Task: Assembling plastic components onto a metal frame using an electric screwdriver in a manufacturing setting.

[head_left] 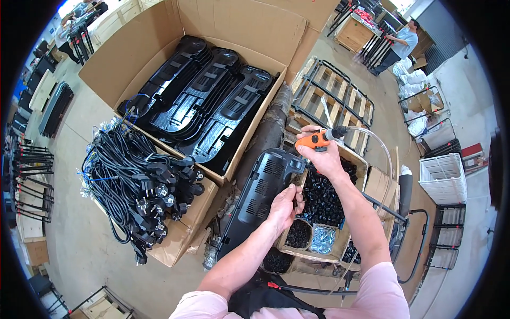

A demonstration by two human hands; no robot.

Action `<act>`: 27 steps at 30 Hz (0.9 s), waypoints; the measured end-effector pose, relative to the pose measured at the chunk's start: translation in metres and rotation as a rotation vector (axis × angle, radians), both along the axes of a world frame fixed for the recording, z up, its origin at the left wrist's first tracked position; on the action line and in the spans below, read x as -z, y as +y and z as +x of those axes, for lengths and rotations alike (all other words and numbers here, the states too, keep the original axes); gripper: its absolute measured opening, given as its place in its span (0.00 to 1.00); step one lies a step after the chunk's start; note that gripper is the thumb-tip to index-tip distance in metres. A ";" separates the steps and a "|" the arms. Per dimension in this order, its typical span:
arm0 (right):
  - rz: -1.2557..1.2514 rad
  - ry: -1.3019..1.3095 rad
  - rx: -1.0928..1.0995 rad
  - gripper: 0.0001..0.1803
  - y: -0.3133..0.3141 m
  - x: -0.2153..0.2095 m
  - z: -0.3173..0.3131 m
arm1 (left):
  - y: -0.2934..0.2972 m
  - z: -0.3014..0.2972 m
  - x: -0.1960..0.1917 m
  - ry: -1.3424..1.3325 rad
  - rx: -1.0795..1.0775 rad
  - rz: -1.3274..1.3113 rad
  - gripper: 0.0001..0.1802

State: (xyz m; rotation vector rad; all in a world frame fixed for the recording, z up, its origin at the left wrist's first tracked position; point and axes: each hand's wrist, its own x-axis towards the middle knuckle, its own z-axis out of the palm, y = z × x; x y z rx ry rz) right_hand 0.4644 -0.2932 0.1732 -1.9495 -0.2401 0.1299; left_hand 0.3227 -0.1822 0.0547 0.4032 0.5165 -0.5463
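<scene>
My right hand [325, 157] grips an orange pneumatic screwdriver [316, 140] with a clear air hose [375, 139] curving off to the right. It is held over the top end of a long black vented plastic housing [260, 198] that lies in front of me. My left hand [285, 206] rests on the housing's right edge, fingers curled against it, right beside a cardboard tray [372, 181] of small black parts. Whether the left hand pinches a small part I cannot tell.
A big open cardboard box [234, 26] holds stacked black housings [212, 101]. A bundle of black power cords with plugs [135, 183] lies on a carton at left. A wooden pallet [332, 101], white crate [443, 178] and another person [401, 42] are farther off.
</scene>
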 end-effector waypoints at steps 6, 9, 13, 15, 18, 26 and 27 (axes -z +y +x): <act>-0.037 0.036 -0.031 0.22 0.006 0.002 0.003 | 0.007 -0.006 -0.008 -0.046 0.006 0.050 0.16; -0.064 0.027 -0.040 0.21 0.013 -0.001 0.002 | 0.010 -0.009 0.001 -0.088 0.014 0.042 0.15; -0.049 0.010 -0.028 0.22 0.011 -0.002 0.000 | 0.016 -0.014 0.004 -0.138 0.044 0.018 0.16; -0.049 0.015 -0.025 0.22 0.010 0.001 0.001 | 0.021 -0.016 0.002 -0.149 0.072 0.014 0.16; -0.041 0.033 -0.014 0.23 0.012 0.001 0.000 | 0.025 -0.019 0.001 -0.182 0.098 0.037 0.16; 0.078 -0.008 0.003 0.28 0.012 -0.008 -0.012 | 0.037 -0.014 -0.017 -0.100 0.005 0.096 0.14; 0.087 -0.025 -0.002 0.29 0.010 -0.011 -0.016 | 0.038 -0.013 -0.017 -0.101 0.004 0.093 0.14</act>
